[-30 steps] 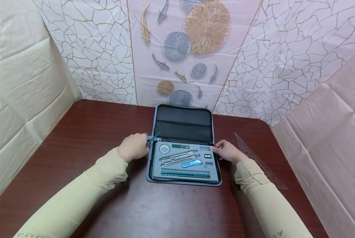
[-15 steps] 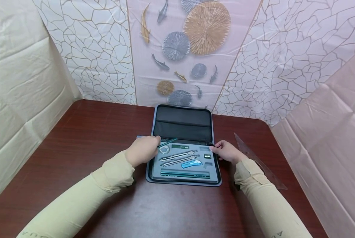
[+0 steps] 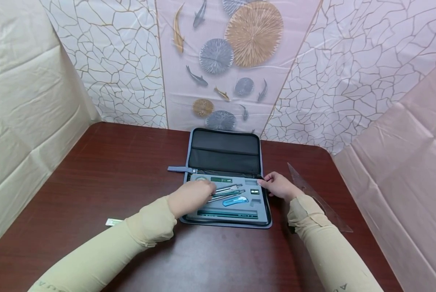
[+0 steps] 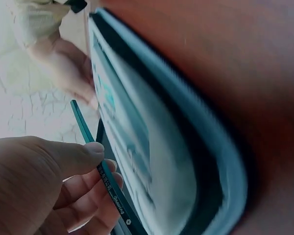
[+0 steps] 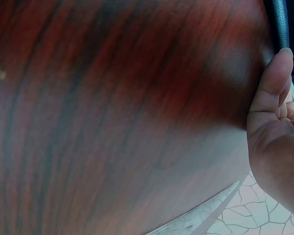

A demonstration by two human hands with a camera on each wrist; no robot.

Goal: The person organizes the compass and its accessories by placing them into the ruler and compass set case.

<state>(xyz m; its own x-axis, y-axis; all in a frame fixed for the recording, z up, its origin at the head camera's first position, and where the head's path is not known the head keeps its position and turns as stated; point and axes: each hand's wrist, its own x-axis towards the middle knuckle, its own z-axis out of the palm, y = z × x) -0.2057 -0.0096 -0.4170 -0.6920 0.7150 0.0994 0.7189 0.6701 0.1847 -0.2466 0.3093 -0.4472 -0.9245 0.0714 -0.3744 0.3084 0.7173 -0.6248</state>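
My left hand (image 3: 191, 197) is over the left part of an unzipped drawing-set case (image 3: 226, 226). Between thumb and fingers it pinches a green pencil (image 4: 108, 180) marked "Drawing", which points across the two metal compasses. My right hand (image 3: 279, 186) grips the case's right edge; in the right wrist view its thumb lies along the rim. The grey foam tray (image 3: 263, 211) holds a blue cutter knife (image 3: 235, 201), a small sharpener (image 3: 254, 192), a green lead box (image 3: 221, 179) and green pencils (image 3: 228, 214) in a long slot. My left hand partly covers a round ring and the compasses.
A clear set square (image 3: 314, 198) lies on the brown table (image 3: 218, 259) beside my right forearm. Left of the case, a small white-and-green block (image 3: 113, 222) rests by my left sleeve. The case's strap (image 3: 177, 168) sticks out to the left.
My left hand has moved right and toward me with the pencil, from beside the case to above the tray. The white-and-green block and whole strap have come into view. My right hand stays put.
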